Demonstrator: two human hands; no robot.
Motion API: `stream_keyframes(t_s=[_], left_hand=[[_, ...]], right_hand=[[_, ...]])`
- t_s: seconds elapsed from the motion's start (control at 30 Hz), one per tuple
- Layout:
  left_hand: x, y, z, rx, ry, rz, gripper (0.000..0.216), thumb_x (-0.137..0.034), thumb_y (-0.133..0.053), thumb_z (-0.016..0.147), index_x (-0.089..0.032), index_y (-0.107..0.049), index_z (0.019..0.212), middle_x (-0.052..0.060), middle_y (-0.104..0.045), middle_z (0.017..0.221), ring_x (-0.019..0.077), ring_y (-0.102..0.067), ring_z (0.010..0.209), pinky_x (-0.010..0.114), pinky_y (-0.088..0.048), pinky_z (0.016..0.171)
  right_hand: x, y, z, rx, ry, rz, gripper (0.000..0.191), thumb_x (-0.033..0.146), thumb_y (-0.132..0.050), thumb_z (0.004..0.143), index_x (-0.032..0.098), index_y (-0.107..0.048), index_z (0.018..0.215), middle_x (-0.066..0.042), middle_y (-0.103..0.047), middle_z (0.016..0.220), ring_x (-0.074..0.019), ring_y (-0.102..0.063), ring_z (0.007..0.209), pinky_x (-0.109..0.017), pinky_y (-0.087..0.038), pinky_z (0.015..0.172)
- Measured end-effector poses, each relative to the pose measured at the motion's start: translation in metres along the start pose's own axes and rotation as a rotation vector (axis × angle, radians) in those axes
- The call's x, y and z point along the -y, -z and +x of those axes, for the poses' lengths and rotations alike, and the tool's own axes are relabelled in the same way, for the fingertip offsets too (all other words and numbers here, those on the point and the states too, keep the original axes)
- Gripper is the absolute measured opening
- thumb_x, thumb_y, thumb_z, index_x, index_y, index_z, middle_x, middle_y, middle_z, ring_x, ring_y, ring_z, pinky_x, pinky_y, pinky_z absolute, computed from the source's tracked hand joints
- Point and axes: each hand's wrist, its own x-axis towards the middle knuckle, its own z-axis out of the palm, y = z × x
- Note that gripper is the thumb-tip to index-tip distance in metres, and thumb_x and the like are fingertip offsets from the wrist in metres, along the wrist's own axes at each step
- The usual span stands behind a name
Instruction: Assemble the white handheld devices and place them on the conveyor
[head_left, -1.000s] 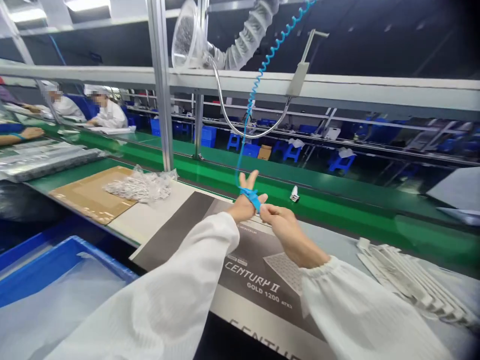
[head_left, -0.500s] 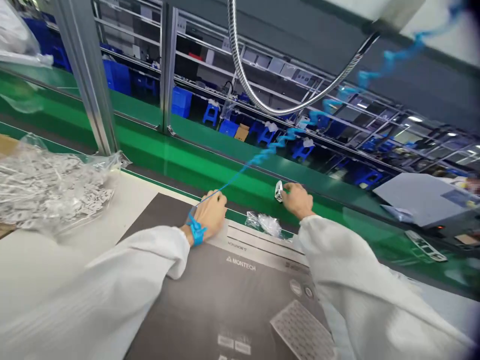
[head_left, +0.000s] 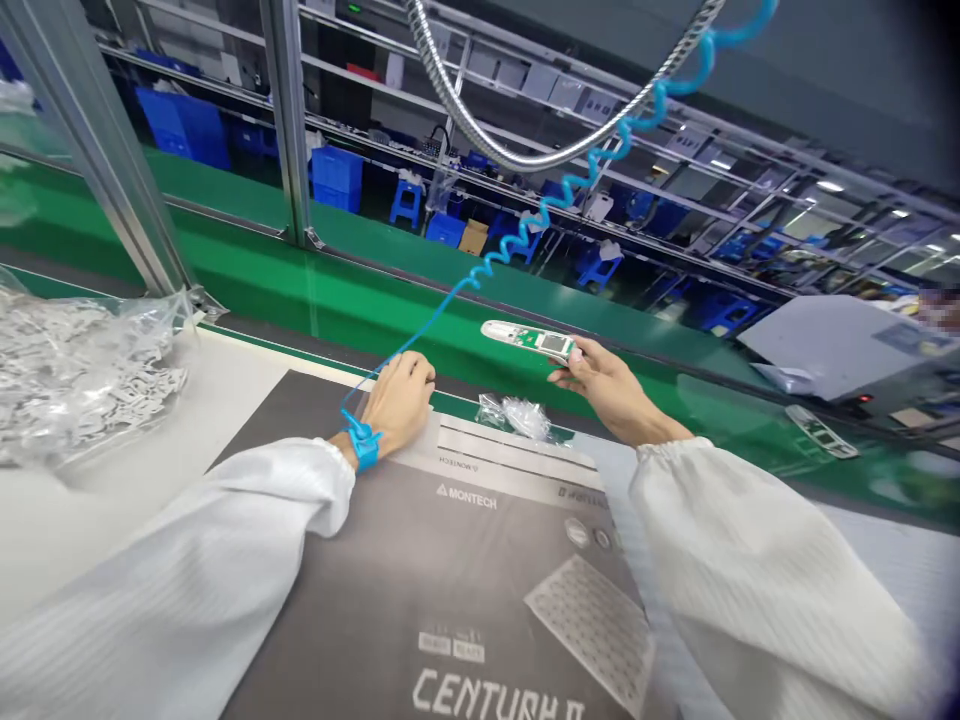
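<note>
Now, slip risk: the right hand (head_left: 611,388) pinches the narrow white-and-green circuit module (head_left: 529,341) by one end, so a weak grip could drop it on the small clear plastic bag (head_left: 521,417) just below those fingers.
Snag risk: the coiled blue cord (head_left: 592,180) runs from the blue wrist strap (head_left: 364,442); catching it could jerk the left hand (head_left: 396,402).
Right fingers: closed on the module, which sticks out beyond them over the green conveyor belt (head_left: 360,265).
Left fingers: curled on the Montech carton (head_left: 450,570), beside the module; whether they hold anything cannot be told.
Counts: two hands, one module, two clear plastic bags, one cord, one strap.
</note>
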Motion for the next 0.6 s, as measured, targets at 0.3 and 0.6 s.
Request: stream_keyframes(t_s=[0.3, 0.6], left_hand=[[-0.089, 0.061, -0.027, 0.485, 0.080, -0.218, 0.031, -0.041, -0.054, 0.089, -0.019, -0.070, 0.105, 0.005, -0.072, 0.086, 0.0217, -0.065, 0.077, 0.031, -0.048, 0.069], [-0.106, 0.001, -0.048, 0.237, 0.175, -0.340, 0.028, -0.032, -0.057, 0.086, -0.022, -0.075, 0.104, 0.008, -0.075, 0.088, 0.0238, -0.066, 0.086, 0.032, -0.050, 0.079]], right_hand=[[0.020, -0.047, -0.125, 0.236, 0.120, 0.336, 0.046, 0.059, -0.060, 0.089, 0.025, -0.062, 0.120, -0.006, -0.069, 0.113, -0.0192, -0.063, 0.087, -0.038, -0.052, 0.086], [-0.004, -0.045, -0.143, -0.345, 0.547, -0.394, 0.018, 0.038, -0.058, 0.096, 0.026, -0.071, 0.093, -0.005, -0.069, 0.109, -0.0253, -0.057, 0.101, -0.042, -0.035, 0.089]])
